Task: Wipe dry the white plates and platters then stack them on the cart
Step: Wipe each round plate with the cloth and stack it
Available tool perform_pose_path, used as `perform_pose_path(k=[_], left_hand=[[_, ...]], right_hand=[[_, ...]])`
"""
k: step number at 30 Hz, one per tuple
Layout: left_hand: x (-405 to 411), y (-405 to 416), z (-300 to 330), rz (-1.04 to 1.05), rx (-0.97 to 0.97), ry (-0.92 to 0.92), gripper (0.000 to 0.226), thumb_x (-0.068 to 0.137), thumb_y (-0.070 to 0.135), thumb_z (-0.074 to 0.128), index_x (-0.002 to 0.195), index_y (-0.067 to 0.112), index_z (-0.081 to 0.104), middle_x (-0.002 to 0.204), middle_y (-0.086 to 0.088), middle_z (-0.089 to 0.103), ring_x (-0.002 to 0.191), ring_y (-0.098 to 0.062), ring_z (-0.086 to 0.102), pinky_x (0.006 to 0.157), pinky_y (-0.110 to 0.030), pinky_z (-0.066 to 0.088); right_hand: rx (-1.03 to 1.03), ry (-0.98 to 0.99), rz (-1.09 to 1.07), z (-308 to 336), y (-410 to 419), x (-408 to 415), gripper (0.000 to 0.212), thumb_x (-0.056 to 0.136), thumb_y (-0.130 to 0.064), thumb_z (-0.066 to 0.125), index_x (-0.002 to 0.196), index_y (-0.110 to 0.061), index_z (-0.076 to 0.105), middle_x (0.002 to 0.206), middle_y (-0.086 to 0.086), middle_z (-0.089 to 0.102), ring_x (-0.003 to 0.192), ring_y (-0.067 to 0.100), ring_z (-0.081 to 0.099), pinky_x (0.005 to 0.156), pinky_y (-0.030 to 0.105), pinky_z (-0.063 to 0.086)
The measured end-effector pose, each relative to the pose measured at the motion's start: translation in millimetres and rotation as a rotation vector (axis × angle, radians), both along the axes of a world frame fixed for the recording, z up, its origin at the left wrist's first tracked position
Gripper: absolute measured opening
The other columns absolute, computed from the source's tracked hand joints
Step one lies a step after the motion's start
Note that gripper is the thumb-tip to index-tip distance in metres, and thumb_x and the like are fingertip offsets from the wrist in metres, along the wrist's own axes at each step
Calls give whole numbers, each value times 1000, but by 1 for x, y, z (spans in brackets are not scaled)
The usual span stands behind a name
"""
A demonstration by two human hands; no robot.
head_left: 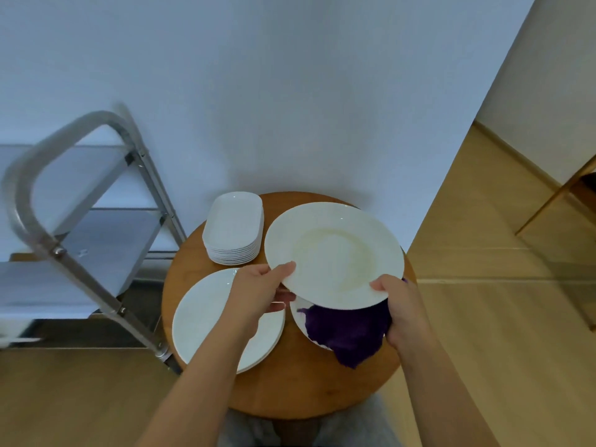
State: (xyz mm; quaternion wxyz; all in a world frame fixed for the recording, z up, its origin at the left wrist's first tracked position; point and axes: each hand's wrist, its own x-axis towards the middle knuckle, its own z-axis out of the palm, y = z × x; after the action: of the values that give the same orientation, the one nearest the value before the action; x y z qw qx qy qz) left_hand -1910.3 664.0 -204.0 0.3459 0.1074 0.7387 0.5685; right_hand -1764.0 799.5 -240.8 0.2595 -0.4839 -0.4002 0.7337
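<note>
- The left hand [258, 291] holds a big round white plate [333, 253] at its near left rim, with the thumb on top of the rim and the other fingers curled under it.
- The right hand [401, 309] holds the same plate at its near right rim, the thumb on top. This hand also holds a purple cloth [348, 333], which hangs down from under the plate.
- The plate is lifted above the round wooden table [309, 391] and is tilted a little, its far edge higher than the edge at the hands.
- Under the left hand and forearm a stack of round white plates [206, 317] lies flat on the table.
- Under the cloth, between the two hands and a little nearer to the person, a part of another white plate [298, 309] shows on the table; the cloth covers most of it, so I cannot tell if it is one plate or several.
- Beyond the left hand, at the far left part of the table, stands a stack of white platters [233, 227] with rounded corners, just beside the lifted plate.
- To the left of the left hand, next to the table, stands a metal cart [106, 240] with a curved handle and flat shelves.
- Behind the table is a plain pale wall [290, 91], and to the right of the right hand is a wooden floor [503, 317].
</note>
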Motion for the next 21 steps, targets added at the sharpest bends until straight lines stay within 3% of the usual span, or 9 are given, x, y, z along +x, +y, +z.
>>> perform_pose_path(k=[4,8,12,14,16,18,21], left_hand=[[-23,-5,4,77,69,-161,25,85,47,60,97,26,54,97,-4,65,85,-25,67,69,-37,57],[-37,-9,4,64,310,-566,30,86,29,62,115,24,55,99,-10,71,91,-31,66,63,-43,56],[-33,-13,-11,97,427,-669,26,92,23,55,118,22,55,99,-13,73,86,-34,70,64,-47,57],[-31,-16,-18,162,485,-672,27,92,27,54,119,22,56,107,-12,71,94,-34,67,70,-48,56],[-30,-19,-25,216,536,-649,24,93,33,53,115,24,58,106,-11,71,96,-34,66,74,-49,54],[-29,-20,-29,248,569,-599,18,93,37,51,106,28,61,95,-7,74,90,-31,68,72,-46,55],[-24,-18,-30,347,575,-546,19,91,42,52,105,34,60,88,-1,75,92,-29,67,72,-44,56]], right_hand=[[-42,-34,54,3,7,-3,35,79,-6,57,114,-8,62,100,14,68,89,32,65,66,36,52],[24,-43,164,10,12,-7,31,83,-17,65,114,-14,63,92,8,73,86,29,68,59,32,53],[109,-124,291,27,12,-8,40,82,-51,65,102,-17,66,83,0,75,76,20,72,65,32,54],[182,-232,182,38,23,-8,54,79,-62,61,105,-14,64,93,4,73,83,23,70,78,38,54],[223,-184,22,58,33,-6,42,80,-53,62,98,-15,65,93,7,69,83,25,66,81,37,52],[324,-84,-33,83,37,-6,19,79,-38,60,79,-19,61,71,-1,62,64,17,61,64,31,48],[528,-78,161,103,24,-19,9,79,-31,52,78,-22,53,59,-14,60,54,4,59,57,29,43]])
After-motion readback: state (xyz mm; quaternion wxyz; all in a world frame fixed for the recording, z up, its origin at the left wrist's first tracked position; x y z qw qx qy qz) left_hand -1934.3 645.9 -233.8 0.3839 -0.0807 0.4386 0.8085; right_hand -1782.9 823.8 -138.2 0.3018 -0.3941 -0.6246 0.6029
